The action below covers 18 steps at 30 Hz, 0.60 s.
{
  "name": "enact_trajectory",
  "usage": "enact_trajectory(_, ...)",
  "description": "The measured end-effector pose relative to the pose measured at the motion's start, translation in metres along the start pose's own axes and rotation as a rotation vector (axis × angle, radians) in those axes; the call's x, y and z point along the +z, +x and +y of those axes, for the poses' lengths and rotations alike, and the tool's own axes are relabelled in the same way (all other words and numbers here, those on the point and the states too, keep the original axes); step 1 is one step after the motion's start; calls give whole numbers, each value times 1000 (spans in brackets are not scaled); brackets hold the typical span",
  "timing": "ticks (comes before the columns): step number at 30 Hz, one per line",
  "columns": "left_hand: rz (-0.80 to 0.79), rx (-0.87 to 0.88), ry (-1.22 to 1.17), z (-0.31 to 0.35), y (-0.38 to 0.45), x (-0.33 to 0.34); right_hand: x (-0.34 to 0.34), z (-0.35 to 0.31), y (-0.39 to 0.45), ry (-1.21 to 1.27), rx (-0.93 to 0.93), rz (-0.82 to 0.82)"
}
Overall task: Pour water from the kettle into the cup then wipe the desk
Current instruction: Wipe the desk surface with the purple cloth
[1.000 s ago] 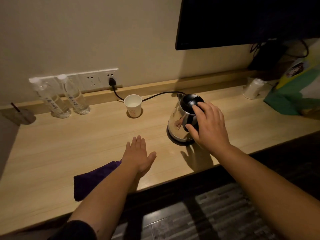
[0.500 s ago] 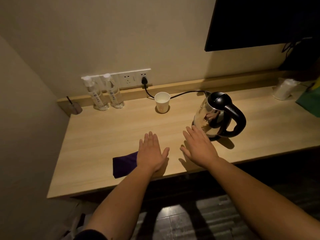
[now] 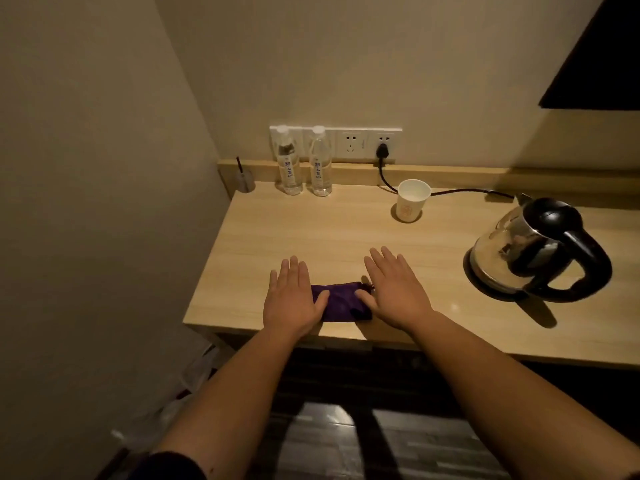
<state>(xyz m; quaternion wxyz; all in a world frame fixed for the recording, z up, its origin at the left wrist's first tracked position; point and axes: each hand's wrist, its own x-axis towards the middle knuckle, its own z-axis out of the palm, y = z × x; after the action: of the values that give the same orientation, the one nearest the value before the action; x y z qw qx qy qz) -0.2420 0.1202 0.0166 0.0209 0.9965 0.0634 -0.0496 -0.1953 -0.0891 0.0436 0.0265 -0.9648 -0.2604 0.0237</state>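
The right hand (image 3: 398,289) has left the kettle (image 3: 533,251), now standing on the desk (image 3: 294,230), and joined the left hand (image 3: 294,299) at the purple cloth (image 3: 341,303) (fingers flat, gripping nothing); the cup (image 3: 412,200) sits behind, so wiping looks next.

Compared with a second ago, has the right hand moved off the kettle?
Yes. The right hand has left the kettle and moved left along the desk, now beside the purple cloth.
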Motion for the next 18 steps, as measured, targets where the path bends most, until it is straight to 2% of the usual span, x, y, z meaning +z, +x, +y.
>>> enact_trajectory(12,-43,-337,-48,-80,-27,11,40,-56,37,15,-370,-175)
enact_trajectory(18,-11,-549,-160,-121,-36,26,78,-60,43,-39,-451,-254)
